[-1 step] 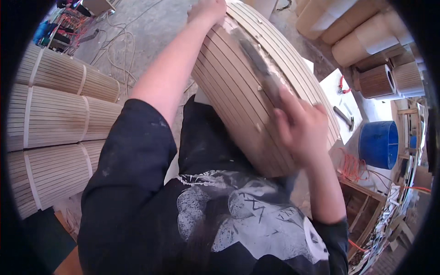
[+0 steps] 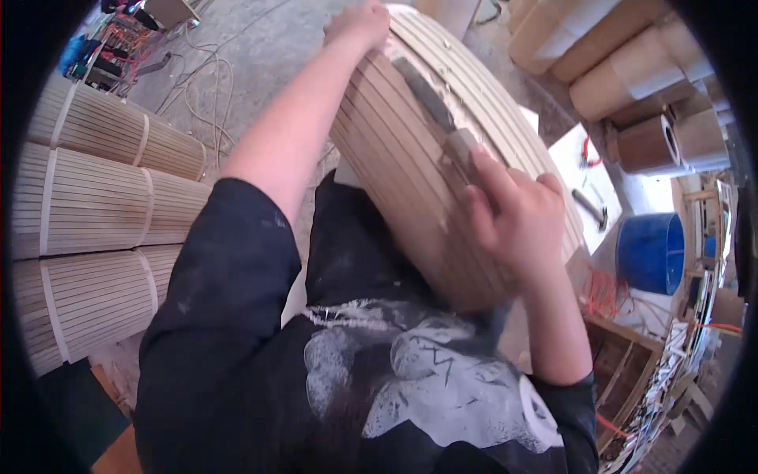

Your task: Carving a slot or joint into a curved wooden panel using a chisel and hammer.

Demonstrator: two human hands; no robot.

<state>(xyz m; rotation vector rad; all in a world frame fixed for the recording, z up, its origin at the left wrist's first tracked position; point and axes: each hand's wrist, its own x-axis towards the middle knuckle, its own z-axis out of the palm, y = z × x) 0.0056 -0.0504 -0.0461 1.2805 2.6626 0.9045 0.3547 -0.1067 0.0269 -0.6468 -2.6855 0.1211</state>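
Leaning against the person's chest and lap, a large rounded form of thin wooden slats (image 2: 410, 182) fills the middle of the view, its ribs running lengthwise and bending over the top like the side of a barrel. The right hand (image 2: 517, 217) sits on the near right flank of this slatted form, its grip clamped on the handle end of a long, flat grey tool (image 2: 430, 103), the fingers folded tight round it. The tool's narrow blade lies flat along the slats and points away, up the curve. Below the hand, the dark printed shirt (image 2: 379, 395) covers the lower picture, and both sleeves end above the elbows. The left arm stretches up the left side of the form, and the left hand (image 2: 359, 24) rests on its far upper edge, fingers curled over the rim and closed on the wood. To the left, three bundles of slats (image 2: 103, 213) bound with pale bands lie side by side on the floor. To the right, well apart from the hands, a blue bucket (image 2: 651, 253) stands by a pale board. Farther off, at the top right, several cardboard-coloured tubes (image 2: 624, 63) lie stacked, and loose cables trail over the grey floor (image 2: 268, 39) at the top left.
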